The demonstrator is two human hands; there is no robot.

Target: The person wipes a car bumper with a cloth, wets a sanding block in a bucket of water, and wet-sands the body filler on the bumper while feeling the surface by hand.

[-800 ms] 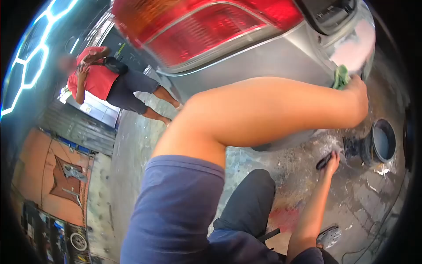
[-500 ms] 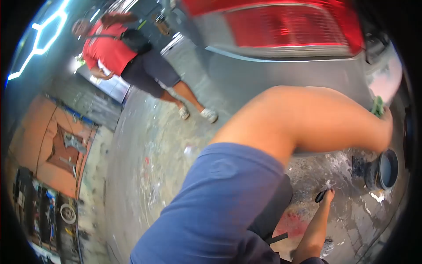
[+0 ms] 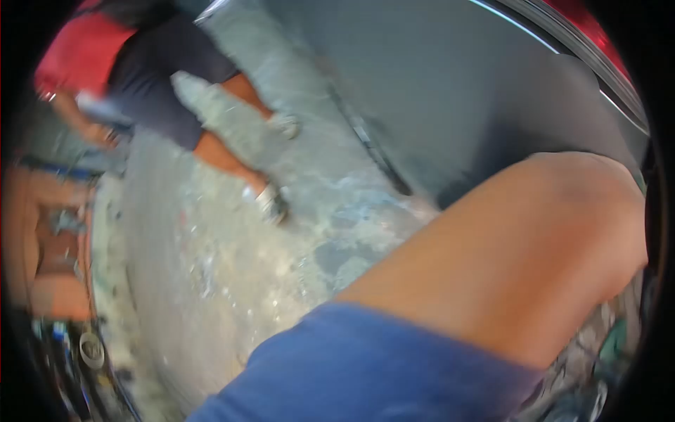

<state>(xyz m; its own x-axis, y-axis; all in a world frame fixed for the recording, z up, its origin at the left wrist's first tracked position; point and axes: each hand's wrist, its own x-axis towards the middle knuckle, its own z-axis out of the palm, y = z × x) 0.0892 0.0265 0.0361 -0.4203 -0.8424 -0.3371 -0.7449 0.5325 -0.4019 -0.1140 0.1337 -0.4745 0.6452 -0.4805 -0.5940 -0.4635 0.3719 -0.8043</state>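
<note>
Neither of my hands shows now. One bent arm of mine (image 3: 492, 253), apparently the left, crosses the lower right in a blue sleeve (image 3: 380, 366), its elbow at the right edge. Its forearm and hand are out of sight, so what they hold or touch is hidden. Behind the arm is a grey car body panel (image 3: 422, 91), dull and smooth. A strip of the red tail light (image 3: 608, 42) shows in the top right corner. Whether the elbow touches the panel I cannot tell.
A person in a red shirt (image 3: 88, 53) and dark shorts stands at upper left on the stained concrete floor (image 3: 218, 260). An orange panel (image 3: 63, 292) and a cluttered shelf area (image 3: 63, 359) lie at far left. Blurred clutter (image 3: 612, 344) fills the lower right.
The view has swung and tilted, with the tail light slipping to the top right corner. The hand holding something green has left view, as have the dark bucket and the foot.
</note>
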